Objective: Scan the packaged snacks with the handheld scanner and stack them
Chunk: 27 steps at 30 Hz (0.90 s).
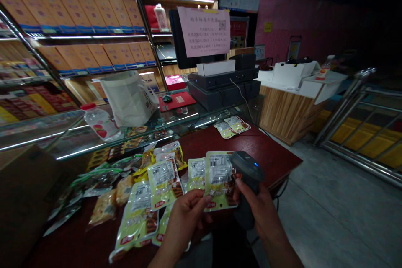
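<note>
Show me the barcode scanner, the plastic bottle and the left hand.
Barcode scanner (pixel 246 166), head view, its dark head.
Plastic bottle (pixel 100 123), head view, its clear body.
Left hand (pixel 185 213), head view, its back.

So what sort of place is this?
Probably a small shop, at its sales counter: lit shelves stacked with boxed goods, a handheld barcode scanner in the right hand, and sealed food packets spread across a red-brown table.
</note>
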Motion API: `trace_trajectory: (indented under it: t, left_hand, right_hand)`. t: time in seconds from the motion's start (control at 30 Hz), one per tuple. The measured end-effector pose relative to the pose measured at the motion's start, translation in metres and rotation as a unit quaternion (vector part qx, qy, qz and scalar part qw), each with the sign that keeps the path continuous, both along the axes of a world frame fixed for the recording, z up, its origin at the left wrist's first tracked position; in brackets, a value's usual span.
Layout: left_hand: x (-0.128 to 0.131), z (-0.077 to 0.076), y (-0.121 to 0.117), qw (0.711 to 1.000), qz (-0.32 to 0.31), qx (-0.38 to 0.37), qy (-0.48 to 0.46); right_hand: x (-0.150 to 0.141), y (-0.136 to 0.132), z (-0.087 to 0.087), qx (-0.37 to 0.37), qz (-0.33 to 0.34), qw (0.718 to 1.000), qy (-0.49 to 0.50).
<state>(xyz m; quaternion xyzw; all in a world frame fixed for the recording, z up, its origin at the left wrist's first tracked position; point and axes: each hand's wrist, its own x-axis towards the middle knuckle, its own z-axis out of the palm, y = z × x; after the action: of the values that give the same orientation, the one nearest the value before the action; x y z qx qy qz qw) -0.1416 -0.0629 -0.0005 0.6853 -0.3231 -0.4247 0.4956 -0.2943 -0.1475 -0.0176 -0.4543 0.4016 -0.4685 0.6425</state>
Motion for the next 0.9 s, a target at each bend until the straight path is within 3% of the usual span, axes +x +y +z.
trace_trajectory:
  t: [0.17, 0.33, 0.47, 0.57, 0.9]
  left_hand:
    - [-0.002, 0.003, 0.001, 0.997, 0.067, -0.039, 0.014]
    - [0.006, -0.001, 0.002, 0.99, 0.117, -0.057, -0.048]
    - [0.016, -0.012, 0.003, 0.981, 0.116, -0.058, -0.141]
    - [0.021, -0.017, 0.002, 0.975, 0.11, -0.055, -0.187]
    - [0.025, -0.018, -0.003, 0.973, 0.107, -0.088, -0.182]
  right_hand:
    - [-0.005, 0.003, 0.009, 0.018, 0.025, 0.999, 0.014]
    - [-0.015, 0.009, 0.013, -0.009, 0.072, 0.995, 0.065]
    - [-0.02, 0.021, 0.02, -0.075, 0.126, 0.985, 0.092]
    - [-0.021, 0.028, 0.028, -0.079, 0.169, 0.976, 0.113]
    - [-0.021, 0.024, 0.036, -0.091, 0.189, 0.968, 0.14]
